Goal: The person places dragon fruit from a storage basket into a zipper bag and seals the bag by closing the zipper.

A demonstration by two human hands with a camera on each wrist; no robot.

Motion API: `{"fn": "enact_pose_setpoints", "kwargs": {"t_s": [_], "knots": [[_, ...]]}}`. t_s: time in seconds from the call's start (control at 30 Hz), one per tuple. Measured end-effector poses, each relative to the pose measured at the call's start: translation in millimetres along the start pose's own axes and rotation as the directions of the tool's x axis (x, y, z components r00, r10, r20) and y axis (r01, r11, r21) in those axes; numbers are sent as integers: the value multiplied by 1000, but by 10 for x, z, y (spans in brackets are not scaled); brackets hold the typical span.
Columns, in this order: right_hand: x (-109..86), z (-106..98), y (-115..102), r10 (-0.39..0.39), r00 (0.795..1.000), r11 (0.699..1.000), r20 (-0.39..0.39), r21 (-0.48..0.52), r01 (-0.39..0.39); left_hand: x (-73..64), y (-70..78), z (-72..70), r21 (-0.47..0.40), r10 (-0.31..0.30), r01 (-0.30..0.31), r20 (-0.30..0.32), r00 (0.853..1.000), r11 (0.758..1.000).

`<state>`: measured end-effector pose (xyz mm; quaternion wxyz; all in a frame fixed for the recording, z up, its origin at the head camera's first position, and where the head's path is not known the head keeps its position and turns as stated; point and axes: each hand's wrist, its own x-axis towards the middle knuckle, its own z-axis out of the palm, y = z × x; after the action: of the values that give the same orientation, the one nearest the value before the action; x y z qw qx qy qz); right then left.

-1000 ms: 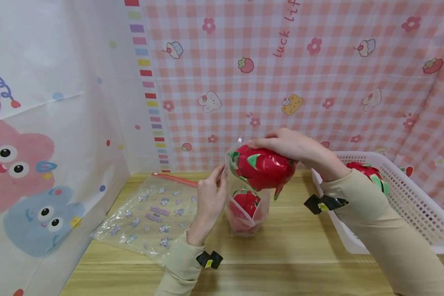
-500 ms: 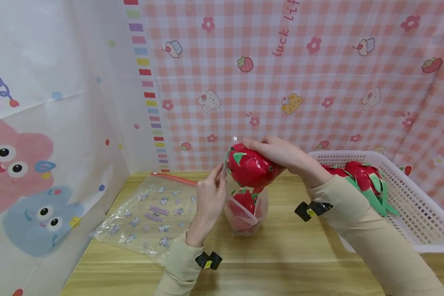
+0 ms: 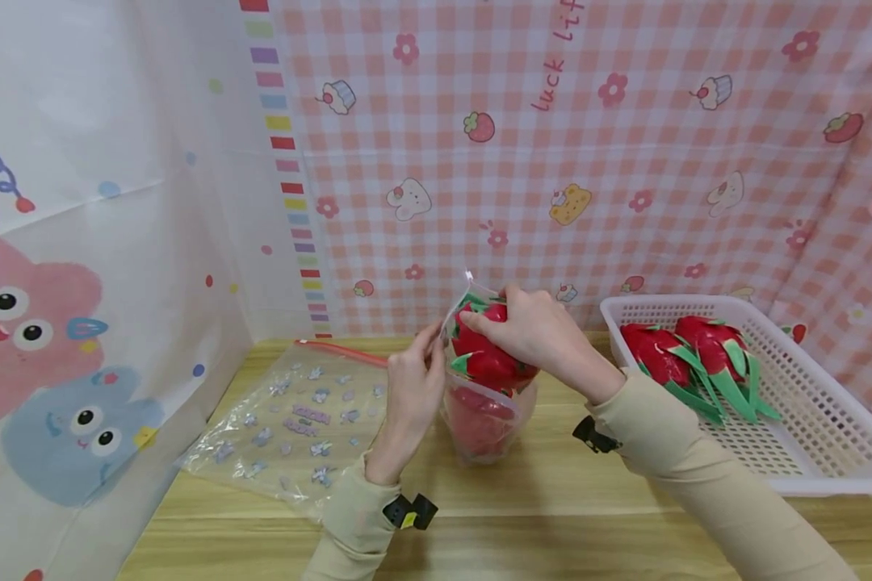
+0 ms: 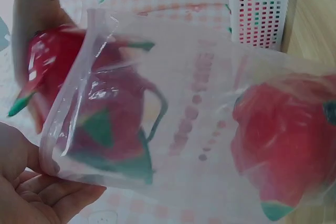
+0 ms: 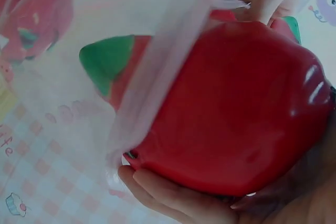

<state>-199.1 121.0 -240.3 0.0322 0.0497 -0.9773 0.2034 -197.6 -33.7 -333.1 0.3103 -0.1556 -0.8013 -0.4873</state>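
My right hand grips a red dragon fruit with green scale tips. Part of that fruit is inside the mouth of a clear zip bag, as the left wrist view shows; the rest sticks out. Between thumb and fingers, my left hand pinches the left edge of the bag's opening. A second dragon fruit fills the bottom of the bag, which stands on the wooden table.
On the right stands a white perforated basket with two dragon fruits in it. To the left, a flat printed plastic bag with a red zip strip lies on the table. A checkered cloth hangs behind.
My right hand has moved left and down, bringing the dragon fruit from over the bag into its mouth. My left hand stays on the bag's edge. The basket's fruits have come into fuller view.
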Motion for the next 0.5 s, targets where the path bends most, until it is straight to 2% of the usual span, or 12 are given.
{"fn": "enact_pose_setpoints", "kwargs": {"t_s": [0.17, 0.37, 0.5], "knots": [[26, 48, 39, 11, 999, 999, -41, -32, -12, -10, 20, -36, -10, -24, 24, 40, 999, 1000], [15, 115, 12, -8, 999, 999, -53, -35, 6, -23, 65, -44, 43, -34, 29, 112, 993, 999], [-3, 139, -44, -20, 996, 999, -88, -41, 16, -28, 63, -42, 45, -17, 12, 103, 994, 999]]}}
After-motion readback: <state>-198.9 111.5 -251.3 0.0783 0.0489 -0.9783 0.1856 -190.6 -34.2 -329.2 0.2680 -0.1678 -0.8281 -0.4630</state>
